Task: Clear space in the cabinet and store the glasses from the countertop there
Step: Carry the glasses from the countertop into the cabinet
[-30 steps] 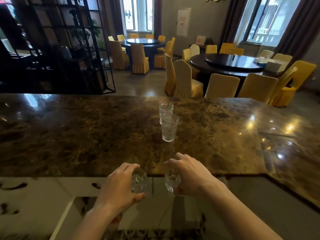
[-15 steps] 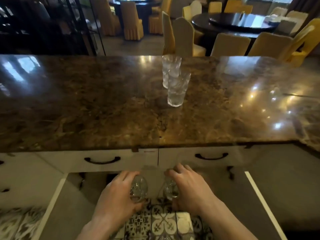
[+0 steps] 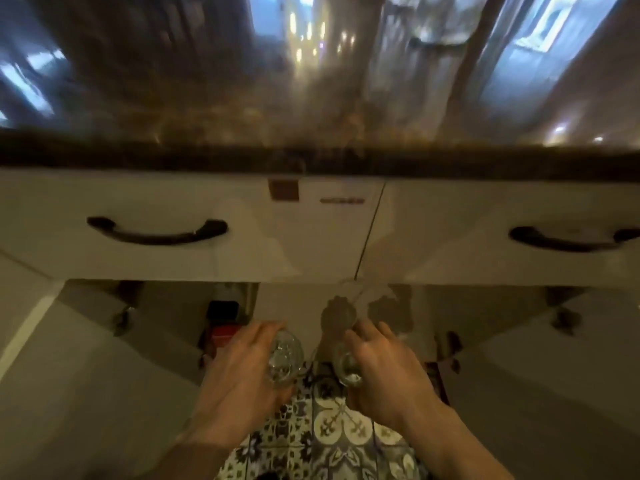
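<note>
Gripping one glass [image 3: 283, 358] each, hands low; cabinet interior blurred.

Cabinet opening [image 3: 166, 317] below the two drawer fronts: both doors [image 3: 86, 393] swung outward, gap between them open down to patterned floor tiles [image 3: 332, 427]. Left part of the interior blocked by a red and black item [image 3: 223, 323], blurred, kind unclear. Middle of the gap filled by left hand [image 3: 239, 386] and right hand [image 3: 384, 379], each wrapped round a glass [image 3: 284, 358]. Passage capped above by drawer handles [image 3: 157, 232] and the overhanging countertop edge [image 3: 318, 155]
</note>
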Tool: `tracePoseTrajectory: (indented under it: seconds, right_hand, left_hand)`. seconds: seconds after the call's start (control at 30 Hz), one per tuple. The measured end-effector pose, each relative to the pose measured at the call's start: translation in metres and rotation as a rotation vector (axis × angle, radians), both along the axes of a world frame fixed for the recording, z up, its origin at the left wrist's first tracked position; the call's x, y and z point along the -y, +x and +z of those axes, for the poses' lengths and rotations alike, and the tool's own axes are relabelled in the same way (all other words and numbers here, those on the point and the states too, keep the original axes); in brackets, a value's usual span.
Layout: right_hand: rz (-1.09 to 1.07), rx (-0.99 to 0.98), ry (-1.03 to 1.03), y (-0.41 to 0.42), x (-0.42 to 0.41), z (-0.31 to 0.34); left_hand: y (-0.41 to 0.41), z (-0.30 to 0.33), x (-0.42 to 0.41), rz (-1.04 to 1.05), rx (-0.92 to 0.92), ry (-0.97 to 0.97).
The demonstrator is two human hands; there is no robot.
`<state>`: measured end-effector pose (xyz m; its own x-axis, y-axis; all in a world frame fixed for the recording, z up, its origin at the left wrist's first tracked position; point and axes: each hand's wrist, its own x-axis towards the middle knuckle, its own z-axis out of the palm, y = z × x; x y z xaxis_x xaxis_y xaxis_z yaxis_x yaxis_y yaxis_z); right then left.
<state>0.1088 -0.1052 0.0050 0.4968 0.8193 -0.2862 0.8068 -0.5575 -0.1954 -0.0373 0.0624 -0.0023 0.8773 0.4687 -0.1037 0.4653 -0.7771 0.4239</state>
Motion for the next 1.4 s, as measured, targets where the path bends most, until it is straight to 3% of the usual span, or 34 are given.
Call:
tracePoseTrajectory:
  seconds: [0.3, 0.57, 0.8, 1.17, 1.4]
  right_hand:
    - [-0.114, -0.037, 0.06, -0.003, -0.019, -0.137]
    - [-0.132, -0.072, 0.103, 0.005, -0.037, -0.271]
    - [-0.117, -0.131, 0.176, 0.014, -0.053, -0.369]
    - [-0.122, -0.136, 0.215, 0.026, -0.112, -0.462]
    - [-0.073, -0.137, 0.084, 0.044, -0.154, -0.493]
  left_hand:
    - [0.016, -0.126, -0.03, 0.043, -0.143, -0.013]
    - [0.042, -0.255, -0.064, 0.041, -0.049, -0.092]
    - [0.08, -0.351, -0.095, 0.072, -0.001, 0.013]
    - [0.144, -0.459, -0.153, 0.097, 0.047, 0.018]
    - [0.185, -0.493, -0.179, 0.099, 0.053, 0.093]
